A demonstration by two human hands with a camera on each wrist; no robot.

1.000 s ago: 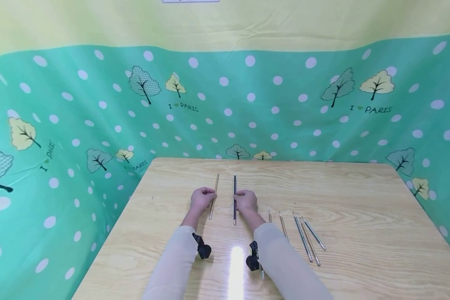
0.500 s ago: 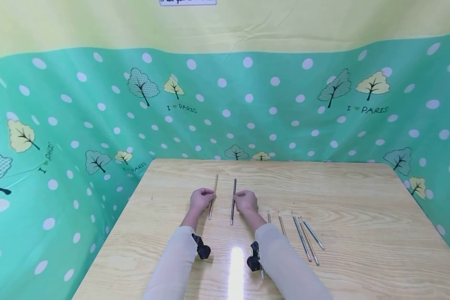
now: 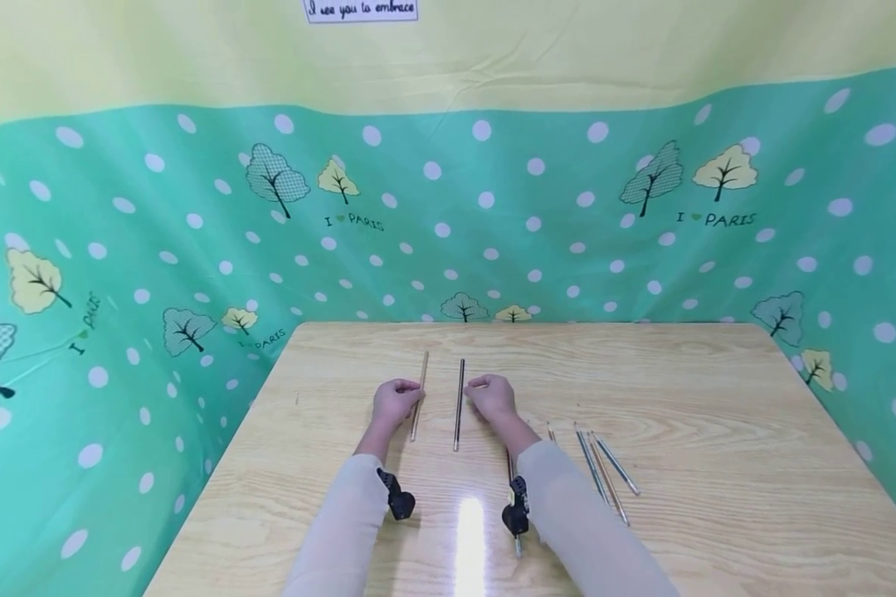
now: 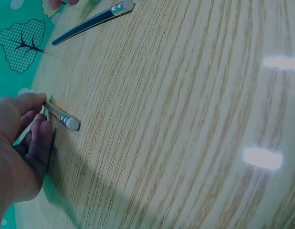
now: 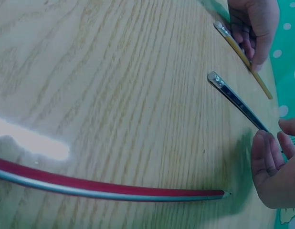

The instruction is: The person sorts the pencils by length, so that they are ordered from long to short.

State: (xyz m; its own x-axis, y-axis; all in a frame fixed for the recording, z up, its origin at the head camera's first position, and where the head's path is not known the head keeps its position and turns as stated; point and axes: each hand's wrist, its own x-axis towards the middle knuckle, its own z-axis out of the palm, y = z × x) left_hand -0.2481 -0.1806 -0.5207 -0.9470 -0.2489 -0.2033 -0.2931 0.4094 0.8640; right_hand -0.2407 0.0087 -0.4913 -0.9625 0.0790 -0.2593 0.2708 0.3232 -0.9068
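My left hand [image 3: 396,401] pinches a yellow pencil [image 3: 416,424] between thumb and fingers. In the left wrist view its white eraser end lies low over the table. To its right a black pencil [image 3: 459,406] lies roughly parallel, eraser end towards me. Just right of the black pencil is my right hand [image 3: 493,401], its fingertips a small gap away in the head view. The right wrist view has that hand [image 5: 281,169] with thumb and fingers parted, partly covering the black pencil's [image 5: 238,102] far end.
Several more pencils [image 3: 616,464] lie fanned out on the wooden table [image 3: 717,398], right of my right forearm. A red and silver pencil [image 5: 114,187] lies under that arm. A patterned curtain [image 3: 538,199] borders the table's far edge.
My right hand has let go of the black pencil and drawn slightly right of it. The black pencil has shifted a little left. The left hand keeps its pinch; the head view has tilted slightly.
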